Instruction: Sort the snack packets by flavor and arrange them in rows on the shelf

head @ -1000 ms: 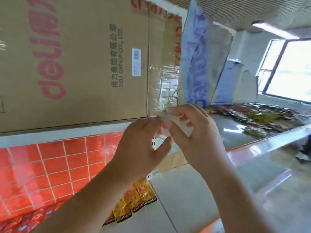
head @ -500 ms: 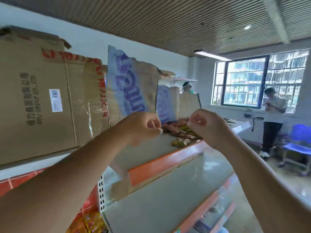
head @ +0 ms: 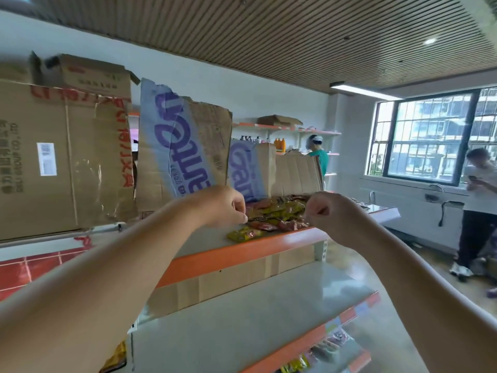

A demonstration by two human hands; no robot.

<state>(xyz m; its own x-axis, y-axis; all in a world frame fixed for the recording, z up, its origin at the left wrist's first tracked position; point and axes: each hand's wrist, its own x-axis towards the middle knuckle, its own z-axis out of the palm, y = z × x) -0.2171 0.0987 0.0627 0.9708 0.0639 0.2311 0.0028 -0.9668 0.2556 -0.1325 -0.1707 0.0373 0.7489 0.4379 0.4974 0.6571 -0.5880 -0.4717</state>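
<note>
Nearby, yellow packet (head: 243,234) flat, lengthwise along shelf edge (head: 242,251)

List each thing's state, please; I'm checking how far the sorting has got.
left hand, fingers curled, no packet held.
right hand, fingers curled, no packet held.
snack packets, mixed heap on top shelf, unsorted.
yellow packet, lying flat near the shelf's front edge.
cardboard sheets, standing upright behind the heap.
ceiling light, on.
</note>
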